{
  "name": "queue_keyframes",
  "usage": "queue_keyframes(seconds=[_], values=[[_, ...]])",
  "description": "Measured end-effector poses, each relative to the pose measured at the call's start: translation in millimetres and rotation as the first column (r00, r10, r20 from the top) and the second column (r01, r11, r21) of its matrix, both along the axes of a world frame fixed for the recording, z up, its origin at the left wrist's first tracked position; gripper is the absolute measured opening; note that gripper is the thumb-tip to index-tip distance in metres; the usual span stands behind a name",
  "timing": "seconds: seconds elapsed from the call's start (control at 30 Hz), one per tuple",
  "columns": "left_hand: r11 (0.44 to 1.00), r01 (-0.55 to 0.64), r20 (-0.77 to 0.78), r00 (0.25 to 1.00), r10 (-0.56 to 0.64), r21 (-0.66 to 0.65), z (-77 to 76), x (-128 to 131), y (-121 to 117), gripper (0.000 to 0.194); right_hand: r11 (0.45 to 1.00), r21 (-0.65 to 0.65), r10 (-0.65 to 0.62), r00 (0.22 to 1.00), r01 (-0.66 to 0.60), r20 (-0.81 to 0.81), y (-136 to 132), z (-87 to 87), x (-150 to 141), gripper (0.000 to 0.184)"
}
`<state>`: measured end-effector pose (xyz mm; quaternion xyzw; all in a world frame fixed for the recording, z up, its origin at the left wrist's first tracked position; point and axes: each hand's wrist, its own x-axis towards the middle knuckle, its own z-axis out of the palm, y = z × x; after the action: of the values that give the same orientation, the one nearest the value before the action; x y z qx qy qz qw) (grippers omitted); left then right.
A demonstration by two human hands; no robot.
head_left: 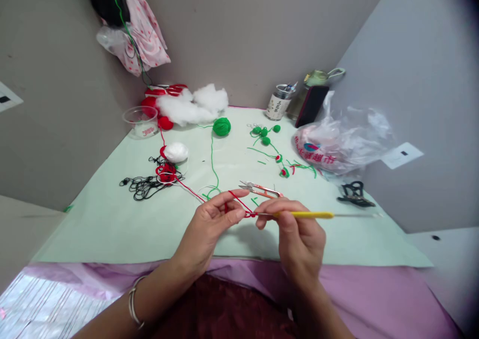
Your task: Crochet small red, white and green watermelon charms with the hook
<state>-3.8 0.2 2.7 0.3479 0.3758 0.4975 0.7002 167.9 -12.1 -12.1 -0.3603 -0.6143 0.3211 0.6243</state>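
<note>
My right hand (301, 234) is closed around the yellow handle of a crochet hook (309, 215), whose metal tip points left. At that tip sits a small piece of red crochet work (250, 214), pinched between thumb and finger of my left hand (209, 224). Red yarn (192, 193) runs from a tangled red bundle (166, 173) to my left hand, and a strand slants from the raised index finger down to the hook. Just beyond my fingers lie thread snips (262, 188) with orange handles, partly hidden by my right hand.
A green yarn ball (222, 126), a white yarn ball (176, 152), black cord (144, 185) and white stuffing (190, 104) lie on the table. Small green crocheted pieces (265, 140) are at right centre. Further right are a plastic bag (337, 144), a phone (312, 106) and a black clip (354, 194).
</note>
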Motion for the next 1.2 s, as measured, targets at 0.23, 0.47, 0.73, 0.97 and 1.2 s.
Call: queue_keyframes(seconds=[0.23, 0.47, 0.73, 0.97, 1.2], values=[[0.981, 0.132, 0.165, 0.98, -0.108, -0.142, 0.7, 1.3, -1.5, 0.048, 0.885, 0.454, -0.35, 0.784, 0.099, 0.512, -7.4, -5.2, -3.4, 0.03], [0.977, 0.136, 0.252, 0.963, -0.091, -0.166, 4.8, 1.1, 0.8, 0.032, 0.993, 0.053, -0.104, 0.995, 0.105, -0.01, -0.6, 1.3, -6.8, 0.023], [0.995, 0.081, 0.072, 0.994, -0.076, -0.065, 2.6, 8.7, -3.6, 0.034, 0.994, 0.045, -0.102, 0.991, 0.099, 0.086, -1.1, -0.2, -10.7, 0.027], [0.977, 0.139, 0.234, 0.967, -0.099, -0.163, -0.5, 8.0, 0.7, 0.037, 0.936, 0.308, -0.279, 0.895, 0.172, 0.347, -5.9, -8.0, -8.7, 0.042], [0.982, 0.045, 0.228, 0.974, -0.002, -0.185, 3.0, 3.2, 3.7, 0.024, 0.985, -0.102, -0.155, 0.976, 0.14, -0.155, 3.0, 0.3, -2.7, 0.02]])
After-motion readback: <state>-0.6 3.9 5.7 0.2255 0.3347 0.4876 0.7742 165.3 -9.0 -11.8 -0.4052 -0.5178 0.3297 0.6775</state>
